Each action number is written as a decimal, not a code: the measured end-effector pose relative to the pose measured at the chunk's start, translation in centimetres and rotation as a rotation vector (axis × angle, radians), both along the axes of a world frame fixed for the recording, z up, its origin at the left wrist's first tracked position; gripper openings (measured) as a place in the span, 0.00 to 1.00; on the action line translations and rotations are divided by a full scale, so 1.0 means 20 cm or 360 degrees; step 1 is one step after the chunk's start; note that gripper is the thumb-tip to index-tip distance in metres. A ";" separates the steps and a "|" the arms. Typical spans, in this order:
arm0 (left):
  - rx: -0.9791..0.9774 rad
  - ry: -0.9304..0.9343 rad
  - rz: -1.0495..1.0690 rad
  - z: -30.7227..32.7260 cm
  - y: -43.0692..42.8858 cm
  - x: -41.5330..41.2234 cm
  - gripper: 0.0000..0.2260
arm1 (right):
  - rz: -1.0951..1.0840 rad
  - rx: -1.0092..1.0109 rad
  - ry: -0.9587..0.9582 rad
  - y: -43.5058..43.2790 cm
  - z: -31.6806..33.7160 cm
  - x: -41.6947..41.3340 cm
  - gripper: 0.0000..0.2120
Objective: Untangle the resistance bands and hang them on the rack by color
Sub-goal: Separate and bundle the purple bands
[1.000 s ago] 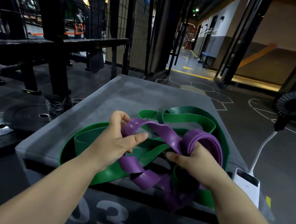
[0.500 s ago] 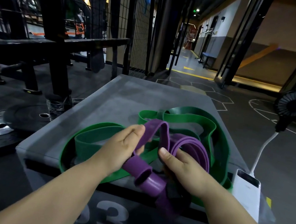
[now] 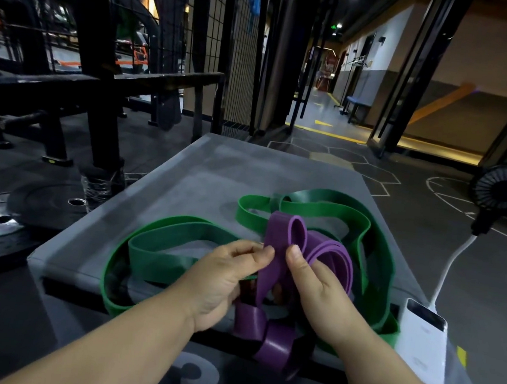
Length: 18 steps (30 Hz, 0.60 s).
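Both forearms are extended over the near edge of the grey box (image 3: 216,172), with the hands brought close together. An upright loop of the purple band (image 3: 274,253) is pinched from both sides: by thumb and forefinger of the left hand (image 3: 220,282), and by the thumb of the right hand (image 3: 320,292). The remainder of the purple band is draped over the box's front edge, tangled with the green band (image 3: 157,263) spread across the box top.

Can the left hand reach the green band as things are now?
Probably yes: the green band lies bare right beside the left hand. But that hand pinches the purple band and would need to release it first.
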<state>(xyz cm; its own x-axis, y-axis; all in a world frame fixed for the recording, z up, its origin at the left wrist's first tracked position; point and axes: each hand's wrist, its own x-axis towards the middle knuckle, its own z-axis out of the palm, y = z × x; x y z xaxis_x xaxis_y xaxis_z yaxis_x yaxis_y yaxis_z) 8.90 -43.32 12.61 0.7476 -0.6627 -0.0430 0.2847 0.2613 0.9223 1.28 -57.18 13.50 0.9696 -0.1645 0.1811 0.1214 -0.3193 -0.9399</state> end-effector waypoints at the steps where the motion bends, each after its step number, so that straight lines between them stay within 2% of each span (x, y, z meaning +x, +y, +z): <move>1: 0.0004 0.0018 -0.0022 0.01 0.01 0.00 0.15 | 0.0001 -0.0007 0.0011 0.00 0.00 0.00 0.38; 4: 0.0003 0.0075 -0.0125 0.01 0.01 0.00 0.18 | -0.0001 0.0010 0.0018 0.01 0.01 0.00 0.27; 8: 0.0001 0.0072 -0.0106 0.01 -0.01 -0.01 0.13 | 0.0018 0.0082 0.0043 0.01 0.00 0.00 0.34; 11: 0.0012 0.0078 0.0030 0.01 -0.03 -0.03 0.17 | 0.0053 0.0092 0.0090 0.03 0.01 -0.01 0.47; 12: 0.0047 0.0043 0.0094 0.01 -0.03 -0.04 0.18 | 0.0063 0.0111 0.0115 0.03 0.01 -0.01 0.47; 14: 0.0151 -0.0088 0.0168 0.00 -0.04 -0.04 0.19 | 0.0067 0.0206 0.0151 0.03 0.00 -0.01 0.37; 16: 0.0292 -0.0249 0.0152 -0.01 -0.03 -0.04 0.26 | 0.0070 0.0281 0.0153 0.04 0.02 -0.03 0.29; 18: 0.0317 -0.0337 0.0065 -0.02 -0.02 -0.04 0.28 | 0.0057 0.0311 0.0126 0.04 0.01 -0.02 0.28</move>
